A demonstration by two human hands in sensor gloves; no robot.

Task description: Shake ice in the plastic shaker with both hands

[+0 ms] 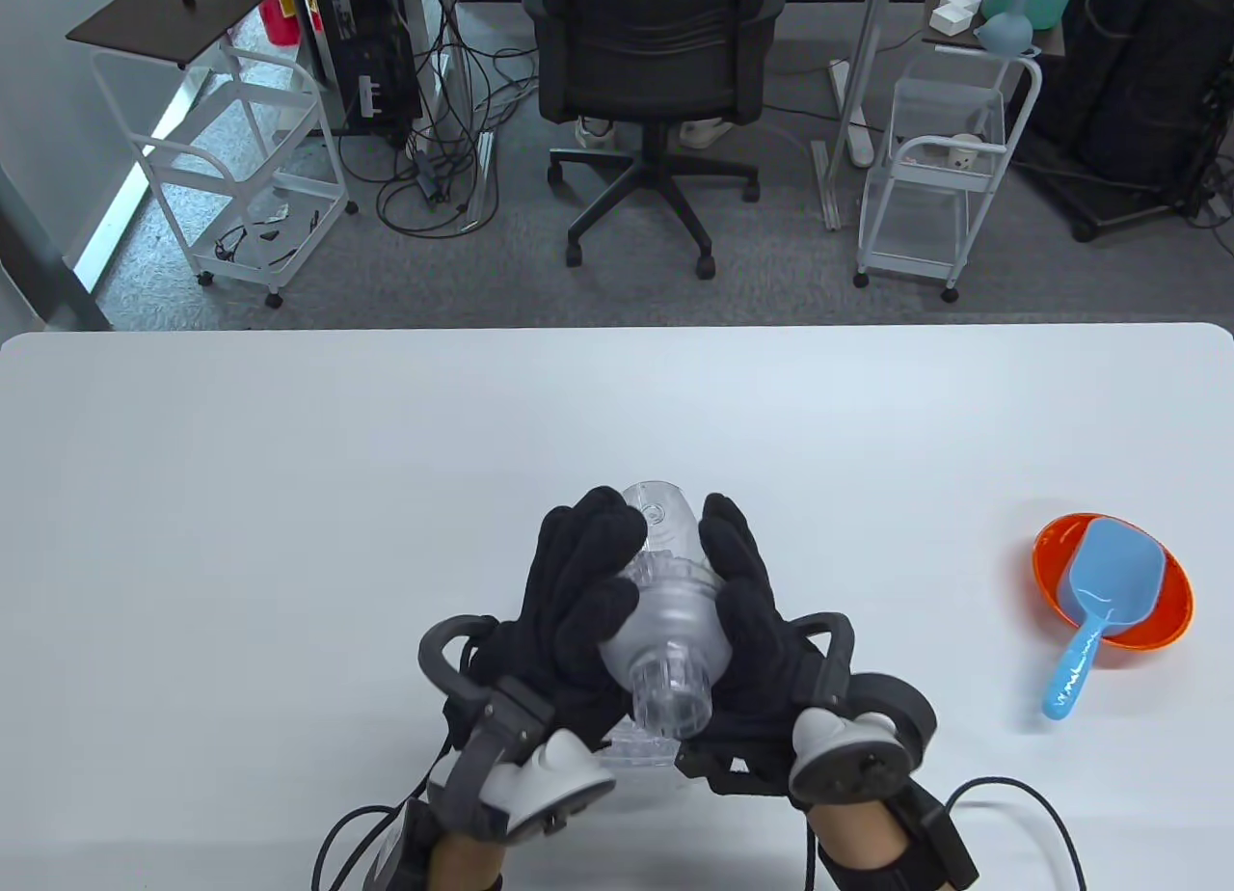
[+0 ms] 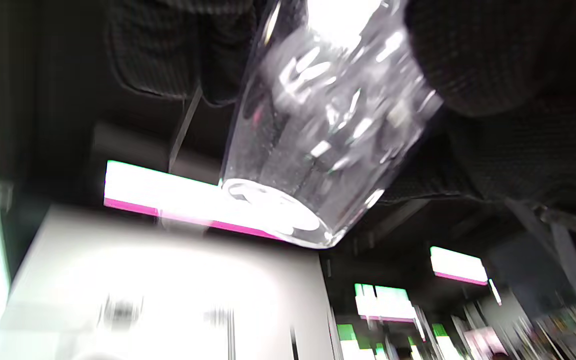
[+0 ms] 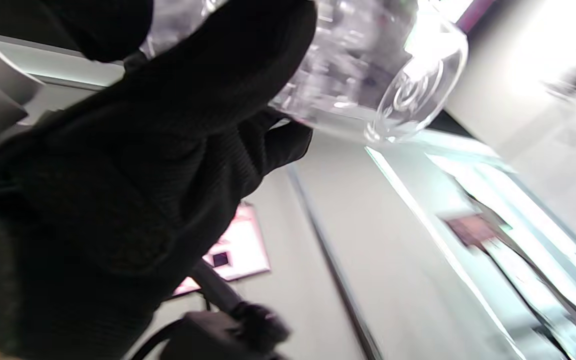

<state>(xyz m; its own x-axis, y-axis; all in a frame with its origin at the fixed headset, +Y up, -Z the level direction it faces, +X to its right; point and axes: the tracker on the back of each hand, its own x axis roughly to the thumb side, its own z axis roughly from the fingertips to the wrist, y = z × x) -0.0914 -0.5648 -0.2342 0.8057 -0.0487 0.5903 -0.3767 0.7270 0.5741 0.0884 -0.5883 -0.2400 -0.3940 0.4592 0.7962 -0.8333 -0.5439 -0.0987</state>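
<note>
A clear plastic shaker (image 1: pixel 665 631) is held above the table (image 1: pixel 289 505) near its front edge, tilted with its cap toward the camera and its base pointing away. My left hand (image 1: pixel 578 592) grips its left side with fingers curled round the body. My right hand (image 1: pixel 747 602) grips the right side the same way. In the left wrist view the shaker (image 2: pixel 318 140) shows blurred ice inside, its round base lowest. The right wrist view shows the shaker (image 3: pixel 383 65) behind my gloved fingers (image 3: pixel 228 85).
An orange bowl (image 1: pixel 1166 607) with a blue scoop (image 1: pixel 1094 602) in it sits at the table's right. Beyond the far edge stand an office chair (image 1: pixel 646 81) and two white wire carts (image 1: pixel 940 177).
</note>
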